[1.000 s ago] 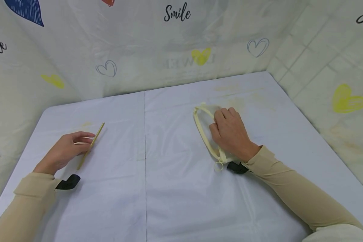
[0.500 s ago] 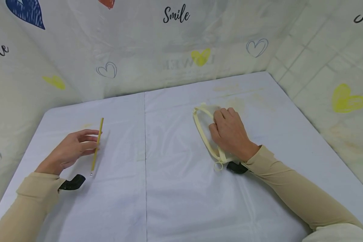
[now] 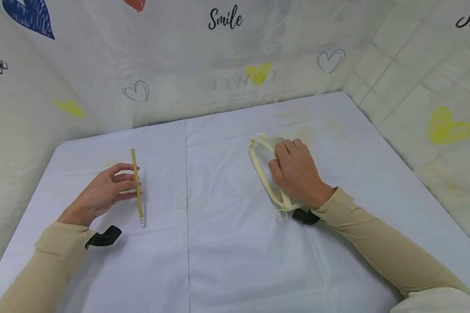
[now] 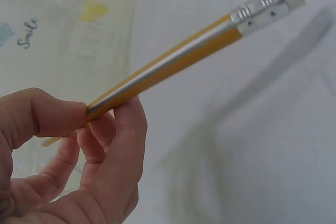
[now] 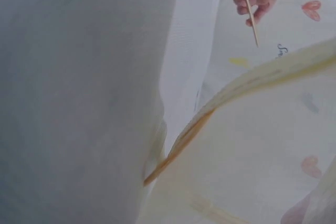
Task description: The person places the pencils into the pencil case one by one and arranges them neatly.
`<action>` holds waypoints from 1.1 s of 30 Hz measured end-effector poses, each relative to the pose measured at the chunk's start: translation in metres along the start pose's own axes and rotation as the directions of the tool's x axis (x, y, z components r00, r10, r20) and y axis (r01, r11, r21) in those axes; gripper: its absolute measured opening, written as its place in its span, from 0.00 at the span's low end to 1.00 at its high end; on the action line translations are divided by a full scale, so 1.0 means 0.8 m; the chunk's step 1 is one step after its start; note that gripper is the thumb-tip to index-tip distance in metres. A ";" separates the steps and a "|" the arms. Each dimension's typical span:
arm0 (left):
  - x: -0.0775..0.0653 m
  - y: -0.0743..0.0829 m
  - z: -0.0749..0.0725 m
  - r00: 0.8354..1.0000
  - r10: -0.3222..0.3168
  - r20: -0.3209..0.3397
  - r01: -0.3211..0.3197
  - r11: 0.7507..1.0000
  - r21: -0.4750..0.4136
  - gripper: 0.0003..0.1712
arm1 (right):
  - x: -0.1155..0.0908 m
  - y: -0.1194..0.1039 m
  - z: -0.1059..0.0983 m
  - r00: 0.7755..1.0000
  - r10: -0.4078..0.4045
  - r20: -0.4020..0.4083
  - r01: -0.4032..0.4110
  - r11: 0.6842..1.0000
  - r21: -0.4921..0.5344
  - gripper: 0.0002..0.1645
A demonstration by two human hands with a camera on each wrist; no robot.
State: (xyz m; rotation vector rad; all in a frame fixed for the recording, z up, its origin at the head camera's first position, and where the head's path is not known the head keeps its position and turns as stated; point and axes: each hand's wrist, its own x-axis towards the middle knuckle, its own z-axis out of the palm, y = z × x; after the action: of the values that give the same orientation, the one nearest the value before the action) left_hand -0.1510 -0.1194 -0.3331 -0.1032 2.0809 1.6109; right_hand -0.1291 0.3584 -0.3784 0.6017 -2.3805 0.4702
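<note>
A yellow pencil (image 3: 137, 187) with a silver ferrule and white eraser is pinched between thumb and fingers of my left hand (image 3: 105, 191). Its eraser end points toward me, raised above the table, as its shadow in the left wrist view shows. My right hand (image 3: 297, 171) grips the edge of a see-through pouch with a pale yellow zipper (image 3: 262, 174). The zipper gapes, and a ring pull (image 3: 282, 214) hangs at its near end. In the right wrist view the zipper edge (image 5: 262, 80) crosses the frame; right fingertips are mostly hidden.
A white-covered table (image 3: 227, 261) with a seam down its middle lies under both hands. Printed sheeting (image 3: 180, 56) with hearts and lettering rises behind and at the sides. Black wrist cameras (image 3: 103, 237) project beside each wrist.
My left hand has moved right with the pencil, which has swung from slanting to nearly straight away from me. The right hand and the pouch have stayed in place.
</note>
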 end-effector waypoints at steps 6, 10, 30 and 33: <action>0.008 -0.001 0.014 1.000 0.020 0.019 -0.019 0.999 -0.029 0.29 | -0.001 0.000 0.000 1.000 0.005 0.009 -0.005 1.000 -0.005 0.16; 0.012 -0.002 0.023 0.998 0.049 0.030 -0.047 0.997 -0.058 0.30 | -0.001 0.001 0.000 1.000 0.000 0.002 0.000 1.000 -0.008 0.16; 0.033 0.007 0.070 0.997 0.061 0.047 -0.055 0.991 -0.123 0.33 | 0.000 0.000 0.000 1.000 -0.002 0.001 0.002 1.000 -0.018 0.15; 0.036 0.008 0.078 0.995 0.074 0.063 -0.064 0.986 -0.157 0.32 | 0.000 0.000 0.000 1.000 -0.001 -0.002 0.001 1.000 -0.019 0.15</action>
State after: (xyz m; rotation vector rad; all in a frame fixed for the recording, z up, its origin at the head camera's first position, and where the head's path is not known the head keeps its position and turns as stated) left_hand -0.1571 -0.0531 -0.3501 -0.0283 1.9254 1.7910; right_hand -0.1291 0.3588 -0.3785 0.5934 -2.3796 0.4468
